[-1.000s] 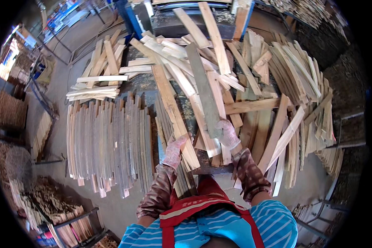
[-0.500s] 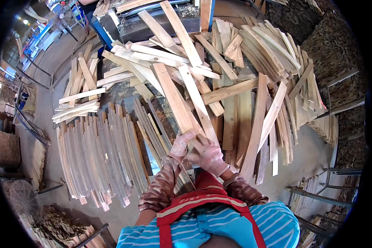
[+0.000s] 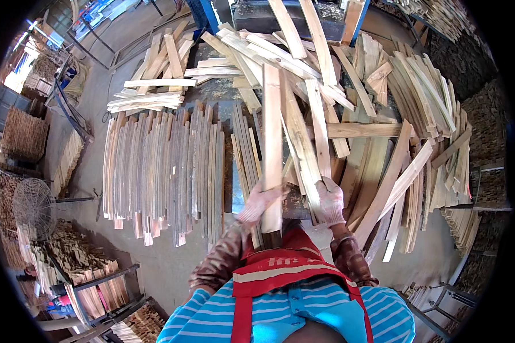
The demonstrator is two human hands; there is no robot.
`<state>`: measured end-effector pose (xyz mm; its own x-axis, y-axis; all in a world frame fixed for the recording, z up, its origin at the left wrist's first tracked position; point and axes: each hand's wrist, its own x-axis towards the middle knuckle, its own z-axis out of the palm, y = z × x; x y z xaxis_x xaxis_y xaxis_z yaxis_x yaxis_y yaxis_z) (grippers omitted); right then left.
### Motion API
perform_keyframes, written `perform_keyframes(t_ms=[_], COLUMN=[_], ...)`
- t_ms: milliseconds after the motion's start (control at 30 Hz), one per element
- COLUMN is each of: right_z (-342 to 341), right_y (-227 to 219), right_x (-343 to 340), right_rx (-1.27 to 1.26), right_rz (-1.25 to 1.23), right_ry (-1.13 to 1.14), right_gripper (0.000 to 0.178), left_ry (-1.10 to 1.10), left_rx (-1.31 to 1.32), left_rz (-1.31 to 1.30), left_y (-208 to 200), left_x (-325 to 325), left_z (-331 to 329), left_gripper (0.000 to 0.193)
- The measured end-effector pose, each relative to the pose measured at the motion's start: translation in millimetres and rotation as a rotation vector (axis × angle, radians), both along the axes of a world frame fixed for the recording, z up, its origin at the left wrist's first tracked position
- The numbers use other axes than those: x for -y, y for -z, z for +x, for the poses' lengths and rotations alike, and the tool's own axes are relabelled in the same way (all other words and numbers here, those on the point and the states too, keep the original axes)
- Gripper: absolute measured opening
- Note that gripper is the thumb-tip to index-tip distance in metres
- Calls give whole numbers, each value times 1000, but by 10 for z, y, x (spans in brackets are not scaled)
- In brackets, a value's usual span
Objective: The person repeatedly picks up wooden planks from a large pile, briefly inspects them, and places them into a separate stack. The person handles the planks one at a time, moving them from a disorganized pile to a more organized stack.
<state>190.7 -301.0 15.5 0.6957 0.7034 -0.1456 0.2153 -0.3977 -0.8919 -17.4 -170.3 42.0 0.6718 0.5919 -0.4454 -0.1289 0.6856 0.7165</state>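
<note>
Both my hands wear pale, stained work gloves. My left hand (image 3: 260,203) is closed around the lower part of a long, light wooden board (image 3: 273,128), which stretches away from my waist. To its right, my right hand (image 3: 330,202) grips the near end of another board (image 3: 301,150) along its right edge. A narrower pale board (image 3: 319,123) ends right at the fingertips of that hand. Beyond the hands, a loose heap of boards (image 3: 280,54) lies crosswise on a dark work surface (image 3: 214,90).
At left, a row of greyish boards (image 3: 154,166) lies side by side. More boards (image 3: 423,91) are piled at right, some slanting toward me. A round wire-guard fan (image 3: 35,208) stands far left, among wood stacks (image 3: 24,134). Blue-edged machinery (image 3: 292,26) is at the back.
My hands have come apart: the left now holds one board by itself, and the right has moved to the right onto another. The whole view has shifted, with the scene sliding rightward and upward.
</note>
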Motion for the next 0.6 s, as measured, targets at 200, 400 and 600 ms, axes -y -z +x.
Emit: perform_keyframes(t_ms=[200,400,600], right_z=[270,640,570], right_y=[61,130,-116], right_x=[607,1393,1696], right_rx=[15,21,-87], right_rz=[197,243,275], right_ry=[183,460,708], right_gripper=[27,29,33], left_ry=[-206,-238,-343], left_rx=[-359,-907,-1174], left_rz=[280,543,945], left_y=[565,1020,1320], left_x=[148,452,501], left_z=[-964,-1123,-1317], left_gripper=[67,71,58])
